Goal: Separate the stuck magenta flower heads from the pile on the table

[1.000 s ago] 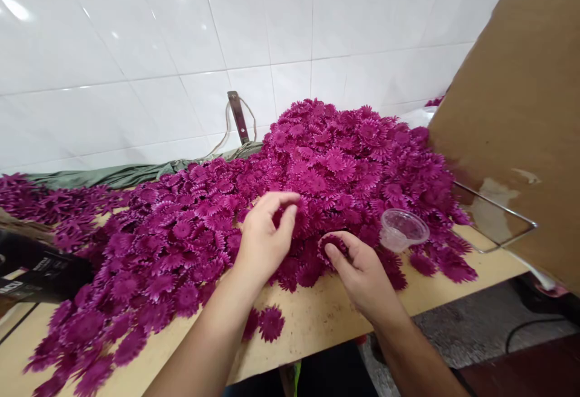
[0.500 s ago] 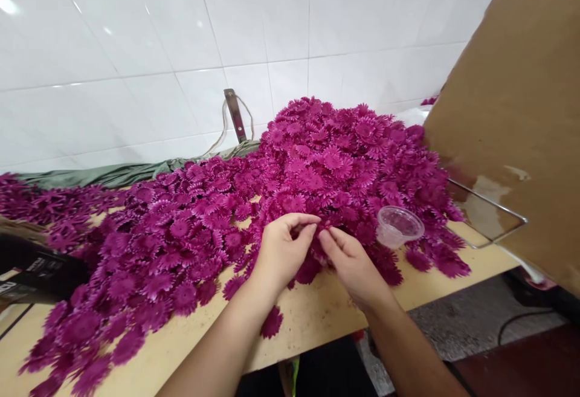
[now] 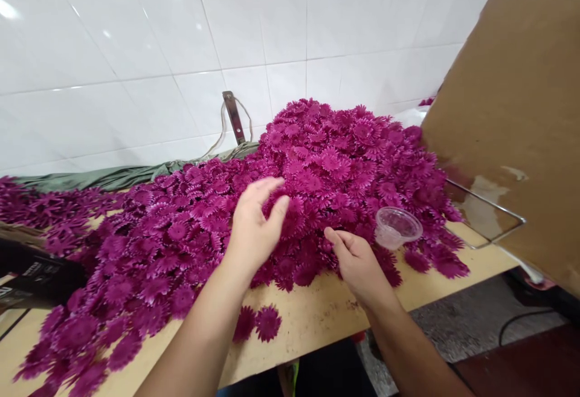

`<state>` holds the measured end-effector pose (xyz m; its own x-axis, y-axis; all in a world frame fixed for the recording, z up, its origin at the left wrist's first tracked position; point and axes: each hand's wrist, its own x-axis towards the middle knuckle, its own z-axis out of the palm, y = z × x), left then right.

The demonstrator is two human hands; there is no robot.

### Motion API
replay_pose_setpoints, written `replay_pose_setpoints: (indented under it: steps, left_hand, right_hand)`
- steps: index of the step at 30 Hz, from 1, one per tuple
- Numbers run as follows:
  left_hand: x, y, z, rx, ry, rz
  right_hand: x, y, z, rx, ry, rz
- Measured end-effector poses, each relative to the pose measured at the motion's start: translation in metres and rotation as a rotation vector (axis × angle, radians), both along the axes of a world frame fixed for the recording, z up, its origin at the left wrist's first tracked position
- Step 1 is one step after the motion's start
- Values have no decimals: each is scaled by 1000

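Note:
A large heap of magenta artificial flower heads (image 3: 330, 161) covers the table in front of me. My left hand (image 3: 258, 219) is over the front of the heap, thumb and fingers apart, with nothing visible between them. To its right, my right hand (image 3: 357, 261) is closed in a pinch at the heap's lower edge; whatever its fingertips may hold is too small or hidden to make out. Two loose flower heads lie on the bare wood near my left forearm, one of them a dark magenta bloom (image 3: 268, 323). A clear plastic cup (image 3: 399, 228) rests against the flowers beside my right hand.
A big cardboard sheet (image 3: 507, 119) stands at the right, with a bent metal wire frame (image 3: 502, 209) before it. At the left edge is a black box (image 3: 38, 276). Green cloth (image 3: 113, 176) runs along the white tiled wall, below a metal bracket (image 3: 234, 118).
My left hand has parted from my right, moving left and slightly up as its fingers spread. My right hand stays pinched in nearly the same place. Another loose flower head shows near my left forearm.

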<state>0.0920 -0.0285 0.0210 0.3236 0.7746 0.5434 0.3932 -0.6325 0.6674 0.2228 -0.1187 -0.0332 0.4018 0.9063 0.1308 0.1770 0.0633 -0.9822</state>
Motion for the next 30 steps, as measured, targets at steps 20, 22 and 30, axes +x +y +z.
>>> replay_pose_setpoints:
  steps: [20,22,30]
  left_hand:
    - [0,34,-11,-108,-199,127]
    - [-1,25,-10,3,-74,100]
    - [10,-39,-17,19,221,-241]
  right_hand:
    - [-7,-14,6,54,31,140]
    - [-3,-11,7,60,39,102]
    - [0,7,-7,78,-11,-22]
